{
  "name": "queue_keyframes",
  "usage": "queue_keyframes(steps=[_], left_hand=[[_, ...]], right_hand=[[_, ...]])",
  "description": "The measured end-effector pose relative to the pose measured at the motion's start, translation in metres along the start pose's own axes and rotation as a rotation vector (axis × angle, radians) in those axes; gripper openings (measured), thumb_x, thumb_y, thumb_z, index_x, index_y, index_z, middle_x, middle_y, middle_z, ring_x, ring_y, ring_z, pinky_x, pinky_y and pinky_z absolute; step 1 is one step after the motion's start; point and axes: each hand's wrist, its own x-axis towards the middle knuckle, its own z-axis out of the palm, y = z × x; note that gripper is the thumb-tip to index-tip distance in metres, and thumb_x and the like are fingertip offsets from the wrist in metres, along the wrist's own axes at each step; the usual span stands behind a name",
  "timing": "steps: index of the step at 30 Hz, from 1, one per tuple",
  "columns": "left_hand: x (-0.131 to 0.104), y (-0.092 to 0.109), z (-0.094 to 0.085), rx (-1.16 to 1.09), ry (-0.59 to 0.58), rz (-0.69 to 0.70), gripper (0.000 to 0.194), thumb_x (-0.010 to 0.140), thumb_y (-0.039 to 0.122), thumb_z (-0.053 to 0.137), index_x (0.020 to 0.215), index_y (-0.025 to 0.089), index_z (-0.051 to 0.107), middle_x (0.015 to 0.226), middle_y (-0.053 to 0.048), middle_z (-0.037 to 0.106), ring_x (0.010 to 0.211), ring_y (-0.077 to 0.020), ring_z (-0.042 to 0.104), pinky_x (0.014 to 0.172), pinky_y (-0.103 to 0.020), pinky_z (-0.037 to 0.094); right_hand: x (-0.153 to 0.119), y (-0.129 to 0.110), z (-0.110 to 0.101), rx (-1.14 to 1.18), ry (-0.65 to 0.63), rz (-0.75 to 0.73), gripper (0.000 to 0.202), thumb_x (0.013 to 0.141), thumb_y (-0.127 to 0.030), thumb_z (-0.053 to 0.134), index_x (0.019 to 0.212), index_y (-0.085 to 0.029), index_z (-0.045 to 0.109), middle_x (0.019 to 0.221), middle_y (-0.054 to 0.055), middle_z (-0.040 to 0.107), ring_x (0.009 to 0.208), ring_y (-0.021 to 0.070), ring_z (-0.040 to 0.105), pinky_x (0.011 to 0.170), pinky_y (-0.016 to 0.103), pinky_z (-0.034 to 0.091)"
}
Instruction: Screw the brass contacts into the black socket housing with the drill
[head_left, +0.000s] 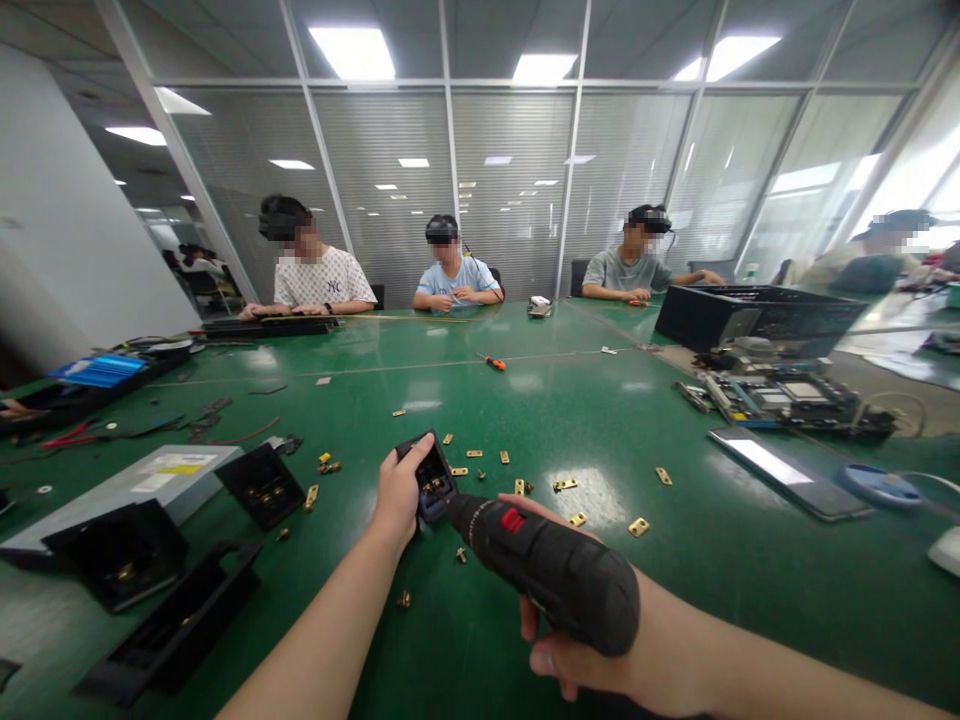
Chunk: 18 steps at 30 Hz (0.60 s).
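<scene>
My left hand grips a small black plastic housing, its thumb along the top edge and its open side facing right. Brass-coloured parts show inside the housing. A black cordless drill with a red switch is in my right hand, fingers around the grip. The drill's front end points into the housing; its bit tip is hidden. Several small brass plates and brass screws lie scattered on the green table around both hands.
Black plastic housings and a grey metal box stand left. An orange screwdriver lies farther back. On the right are a phone, a circuit board and a black computer case. Several people sit across the table.
</scene>
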Motion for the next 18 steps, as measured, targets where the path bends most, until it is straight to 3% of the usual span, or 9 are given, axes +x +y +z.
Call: queue_keyframes(steps=[18], left_hand=[[0.001, -0.0023, -0.0024, 0.014, -0.004, 0.0, 0.039, 0.065, 0.043, 0.085, 0.084, 0.015, 0.065, 0.065, -0.001, 0.065, 0.054, -0.018, 0.065, 0.054, -0.033, 0.058]], right_hand=[[-0.0015, -0.0054, 0.002, -0.038, -0.012, 0.008, 0.114, 0.071, -0.009, 0.072, 0.157, -0.03, -0.001, 0.09, 0.001, 0.062, 0.057, 0.0076, 0.058, 0.054, 0.023, 0.05]])
